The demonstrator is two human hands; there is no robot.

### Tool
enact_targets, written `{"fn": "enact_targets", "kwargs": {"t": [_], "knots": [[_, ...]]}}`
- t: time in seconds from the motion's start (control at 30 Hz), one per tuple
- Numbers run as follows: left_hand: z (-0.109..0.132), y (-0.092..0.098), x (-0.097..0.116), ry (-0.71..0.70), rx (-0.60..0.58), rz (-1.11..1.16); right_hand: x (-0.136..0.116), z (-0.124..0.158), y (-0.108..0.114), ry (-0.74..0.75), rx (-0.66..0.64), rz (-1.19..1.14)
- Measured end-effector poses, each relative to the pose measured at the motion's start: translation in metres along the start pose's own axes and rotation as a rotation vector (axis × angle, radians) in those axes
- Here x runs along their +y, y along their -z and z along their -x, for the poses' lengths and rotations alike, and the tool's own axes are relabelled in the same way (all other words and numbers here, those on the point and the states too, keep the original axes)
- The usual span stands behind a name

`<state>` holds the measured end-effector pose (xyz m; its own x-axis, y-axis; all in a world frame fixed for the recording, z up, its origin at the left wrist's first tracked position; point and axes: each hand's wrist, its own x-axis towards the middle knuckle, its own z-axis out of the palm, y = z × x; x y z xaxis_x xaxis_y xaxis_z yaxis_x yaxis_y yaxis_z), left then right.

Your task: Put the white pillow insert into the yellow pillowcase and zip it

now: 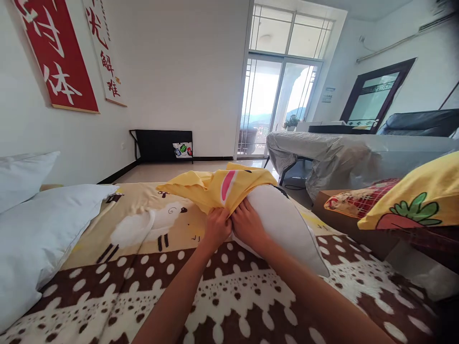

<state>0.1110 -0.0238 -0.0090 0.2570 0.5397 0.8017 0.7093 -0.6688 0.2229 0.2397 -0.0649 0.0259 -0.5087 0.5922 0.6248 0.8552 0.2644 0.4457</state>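
A yellow pillowcase (pixel 201 184) with a pink and white print is partly drawn over a white pillow (pixel 283 220) in front of me on the bed. My left hand (pixel 218 227) grips the near edge of the pillowcase with its fingers closed. Close beside it, my right hand (pixel 249 224) lies at the pillowcase opening, against the white pillow. Cloth and the pillow partly cover its fingertips, so I cannot make out what they pinch. The right part of the pillow is bare, and the yellow cloth spreads to the left.
Beneath everything is a brown and cream blanket (pixel 139 282) with sheep and dots. White pillows (pixel 68 224) lie at the left. On the right, a yellow carrot-print pillowcase (pixel 419 196) rests above a cardboard box (pixel 326 205). A plastic-covered table (pixel 330 153) stands behind.
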Motion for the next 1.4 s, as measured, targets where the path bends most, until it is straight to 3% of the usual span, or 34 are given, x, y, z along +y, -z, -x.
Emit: {"fn": "enact_targets", "kwargs": {"t": [0.13, 0.3, 0.33, 0.4, 0.47, 0.5, 0.6, 0.67, 0.73, 0.83, 0.9, 0.97, 1.07, 1.2, 1.4], "knots": [[0.012, 0.006, -0.01, 0.068, -0.103, -0.123, -0.009, 0.008, -0.002, 0.145, 0.065, -0.102], [0.028, 0.025, -0.03, 0.229, -0.224, -0.27, -0.019, 0.044, 0.025, 0.312, 0.172, -0.173], [0.033, 0.03, -0.033, 0.257, -0.254, -0.294, -0.017, 0.054, 0.031, 0.243, 0.209, -0.155], [0.044, 0.04, -0.037, 0.29, -0.329, -0.327, -0.008, 0.071, 0.039, -0.052, 0.285, -0.094], [0.056, 0.051, -0.036, 0.286, -0.417, -0.341, 0.001, 0.085, 0.042, -0.338, 0.29, -0.051], [0.063, 0.057, -0.034, 0.272, -0.463, -0.341, 0.003, 0.09, 0.041, -0.404, 0.262, -0.047], [0.082, 0.078, -0.016, 0.209, -0.596, -0.322, -0.001, 0.092, 0.038, -0.334, 0.164, -0.088], [0.09, 0.095, 0.004, 0.137, -0.672, -0.285, -0.012, 0.086, 0.039, -0.237, 0.172, -0.131], [0.089, 0.115, 0.025, 0.027, -0.642, -0.227, -0.024, 0.077, 0.044, -0.155, 0.2, -0.173], [0.071, 0.143, 0.045, -0.152, -0.315, -0.221, -0.038, 0.067, 0.052, -0.072, 0.223, -0.224], [0.052, 0.155, 0.046, -0.196, -0.097, -0.315, -0.042, 0.065, 0.055, -0.025, 0.231, -0.257], [0.031, 0.159, 0.036, -0.161, -0.02, -0.401, -0.044, 0.067, 0.057, 0.029, 0.231, -0.284], [0.006, 0.155, 0.011, -0.01, -0.15, -0.337, -0.045, 0.069, 0.058, 0.055, 0.217, -0.314], [-0.008, 0.144, -0.014, 0.193, -0.395, -0.089, -0.05, 0.063, 0.063, -0.018, 0.06, -0.276], [-0.009, 0.137, -0.019, 0.155, -0.345, -0.076, -0.056, 0.044, 0.068, -0.009, -0.126, -0.237]]}}
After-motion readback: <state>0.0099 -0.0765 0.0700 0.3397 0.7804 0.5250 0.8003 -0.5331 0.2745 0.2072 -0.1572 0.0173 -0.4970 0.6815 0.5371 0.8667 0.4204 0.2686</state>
